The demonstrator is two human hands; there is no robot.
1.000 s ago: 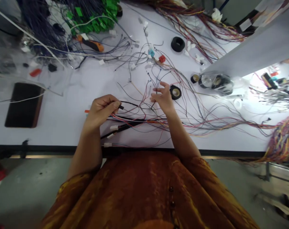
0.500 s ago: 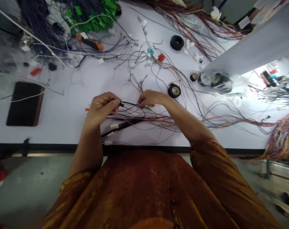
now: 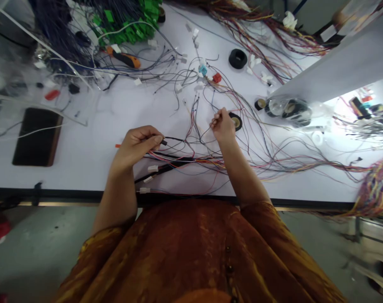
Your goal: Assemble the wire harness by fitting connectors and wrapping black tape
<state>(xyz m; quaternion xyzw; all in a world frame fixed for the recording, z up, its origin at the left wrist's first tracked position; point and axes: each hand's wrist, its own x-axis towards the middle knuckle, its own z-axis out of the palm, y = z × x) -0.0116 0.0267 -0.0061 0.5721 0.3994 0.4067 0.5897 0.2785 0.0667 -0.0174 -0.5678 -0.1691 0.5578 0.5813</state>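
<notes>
Wiring workshop. White tabletop point(image 3: 96, 172) is strewn with loose wires point(image 3: 210, 162), black tape rolls point(image 3: 237, 64) and an orange-black hand tool point(image 3: 127, 59); bulk wire bundles point(image 3: 376, 183) and green connectors point(image 3: 128, 26) pile up around.

1 dark flat case point(image 3: 35, 136) and 1 orange-and-black tool point(image 3: 127, 59) lie well apart.

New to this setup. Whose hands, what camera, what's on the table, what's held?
No machine here: these are a person's bare left hand and right hand. One head-worn camera looks forward and down at them. On the white table lie loose multicoloured thin wires, a dark flat rectangular object at left, a black ring-shaped tape roll toward the back and an orange-and-black tool handle. The left hand pinches a small black piece, its exact type unclear. The right hand seems to pinch a thin dark wire.
</notes>
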